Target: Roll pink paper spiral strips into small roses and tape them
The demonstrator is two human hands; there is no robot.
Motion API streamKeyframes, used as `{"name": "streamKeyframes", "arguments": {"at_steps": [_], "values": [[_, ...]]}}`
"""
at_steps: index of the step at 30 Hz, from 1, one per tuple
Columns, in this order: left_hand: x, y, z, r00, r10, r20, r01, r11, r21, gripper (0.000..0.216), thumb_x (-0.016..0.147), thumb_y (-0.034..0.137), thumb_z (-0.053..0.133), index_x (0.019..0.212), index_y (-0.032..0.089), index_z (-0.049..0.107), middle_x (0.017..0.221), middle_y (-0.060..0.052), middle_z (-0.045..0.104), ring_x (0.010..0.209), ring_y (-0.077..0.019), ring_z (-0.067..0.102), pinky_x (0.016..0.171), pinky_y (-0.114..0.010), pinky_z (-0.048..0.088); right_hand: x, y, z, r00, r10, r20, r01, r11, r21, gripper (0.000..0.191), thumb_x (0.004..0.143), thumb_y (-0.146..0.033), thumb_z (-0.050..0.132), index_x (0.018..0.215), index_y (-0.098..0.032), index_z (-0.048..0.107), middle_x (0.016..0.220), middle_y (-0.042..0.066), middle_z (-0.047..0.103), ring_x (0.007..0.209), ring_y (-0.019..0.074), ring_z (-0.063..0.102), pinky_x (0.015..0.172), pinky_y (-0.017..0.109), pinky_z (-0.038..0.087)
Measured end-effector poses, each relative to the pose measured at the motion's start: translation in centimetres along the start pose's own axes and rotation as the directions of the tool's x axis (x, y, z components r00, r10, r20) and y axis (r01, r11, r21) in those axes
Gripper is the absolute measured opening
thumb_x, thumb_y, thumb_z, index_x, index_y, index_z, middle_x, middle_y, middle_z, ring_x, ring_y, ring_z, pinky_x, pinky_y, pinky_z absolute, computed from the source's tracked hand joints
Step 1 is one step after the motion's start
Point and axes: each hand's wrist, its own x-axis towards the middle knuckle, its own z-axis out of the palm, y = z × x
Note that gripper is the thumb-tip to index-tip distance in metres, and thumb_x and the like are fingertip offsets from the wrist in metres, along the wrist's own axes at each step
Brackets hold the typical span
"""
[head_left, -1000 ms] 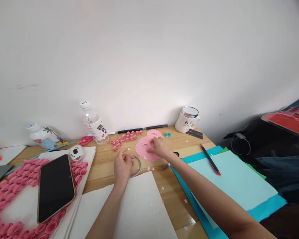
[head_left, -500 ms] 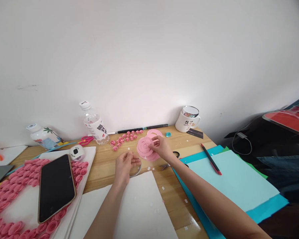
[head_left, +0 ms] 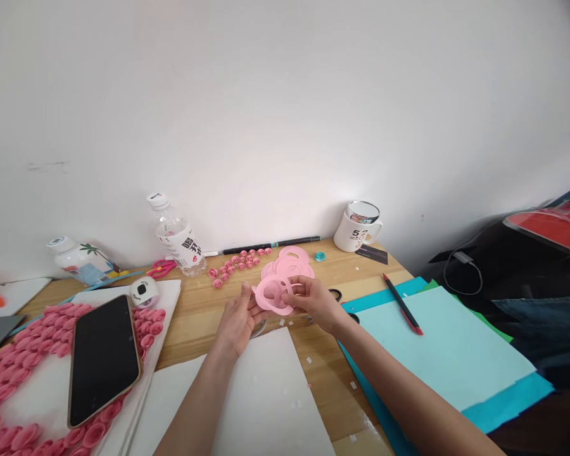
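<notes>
Both my hands hold a pink paper spiral disc just above the wooden desk. My right hand pinches its right edge with thumb and fingers. My left hand cups it from the left, palm up, fingertips on its rim. Behind the disc lies a pile of more pink spiral discs. Several small rolled pink paper roses are scattered to the left of that pile. A clear tape ring peeks out under my left hand.
A white board lies near me; a board with pink roses and a phone is at left. Two bottles, pink scissors, a pen and a mug stand by the wall. Blue paper sheets with a red pencil lie right.
My right hand lifted one pink spiral disc off the pile and brought it toward me. My left hand left the tape ring, turned palm up and met the disc.
</notes>
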Motion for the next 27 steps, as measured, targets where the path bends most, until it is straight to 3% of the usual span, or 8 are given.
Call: {"name": "streamKeyframes", "arguments": {"at_steps": [4, 7, 10, 15, 22, 27], "values": [[-0.2, 0.1, 0.0, 0.997, 0.059, 0.055, -0.06, 0.998, 0.003, 0.055, 0.076, 0.058, 0.046, 0.096, 0.01, 0.064, 0.096, -0.016, 0.068, 0.09, -0.0247, 0.063, 0.076, -0.034, 0.049, -0.4, -0.2, 0.4, 0.993, -0.115, 0.017, 0.116, 0.985, -0.13, 0.037, 0.06, -0.036, 0.072, 0.088, -0.016, 0.057, 0.081, 0.003, 0.063, 0.065, 0.0143, 0.061, 0.052, 0.025, 0.051], [-0.4, 0.1, 0.3, 0.99, 0.107, 0.094, -0.116, 0.989, 0.093, 0.044, 0.069, 0.045, 0.064, 0.096, 0.01, 0.066, 0.089, -0.013, 0.069, 0.082, -0.0227, 0.063, 0.07, -0.031, 0.048, -0.2, -0.1, 0.5, 0.985, -0.172, 0.004, 0.169, 0.964, -0.205, 0.038, 0.061, -0.039, 0.07, 0.088, -0.017, 0.057, 0.083, 0.003, 0.061, 0.062, 0.0135, 0.059, 0.047, 0.024, 0.05], [-0.4, 0.0, 0.3, 0.986, 0.154, 0.061, -0.162, 0.973, 0.164, 0.039, 0.067, 0.039, 0.067, 0.095, 0.011, 0.066, 0.082, -0.009, 0.07, 0.073, -0.0194, 0.063, 0.064, -0.028, 0.047, 0.2, 0.5, 0.5, 0.975, -0.213, -0.069, 0.188, 0.948, -0.258, 0.04, 0.064, -0.041, 0.068, 0.094, -0.016, 0.057, 0.087, 0.004, 0.058, 0.059, 0.0113, 0.056, 0.042, 0.022, 0.048], [-0.3, -0.2, 0.2, 0.971, 0.24, -0.004, -0.231, 0.939, 0.254, 0.032, 0.07, 0.038, 0.065, 0.09, 0.013, 0.068, 0.075, -0.005, 0.069, 0.066, -0.0153, 0.06, 0.059, -0.023, 0.044, 0.7, 1.8, 0.2, 0.965, -0.257, -0.046, 0.244, 0.95, -0.197, 0.033, 0.071, -0.041, 0.062, 0.09, -0.014, 0.061, 0.075, 0.003, 0.06, 0.059, 0.0102, 0.053, 0.048, 0.022, 0.046], [-0.5, -0.2, 0.8, 0.977, 0.191, -0.1, -0.158, 0.95, 0.268, 0.036, 0.063, 0.039, 0.07, 0.087, 0.013, 0.069, 0.064, -0.005, 0.068, 0.057, -0.0162, 0.061, 0.053, -0.024, 0.045, 0.1, 2.2, 0.5, 0.967, -0.243, -0.071, 0.237, 0.968, -0.078, 0.027, 0.069, -0.038, 0.065, 0.08, -0.014, 0.06, 0.065, 0.0, 0.058, 0.052, 0.0085, 0.05, 0.045, 0.021, 0.042], [-0.8, 0.0, 1.3, 0.975, 0.182, -0.126, -0.144, 0.953, 0.266, 0.032, 0.06, 0.038, 0.072, 0.076, 0.012, 0.07, 0.062, -0.006, 0.068, 0.055, -0.0151, 0.06, 0.052, -0.024, 0.047, 0.5, 2.0, 0.1, 0.951, -0.298, -0.087, 0.282, 0.946, -0.158, 0.027, 0.075, -0.04, 0.058, 0.08, -0.014, 0.06, 0.067, 0.002, 0.059, 0.052, 0.0098, 0.052, 0.047, 0.023, 0.045]]}}
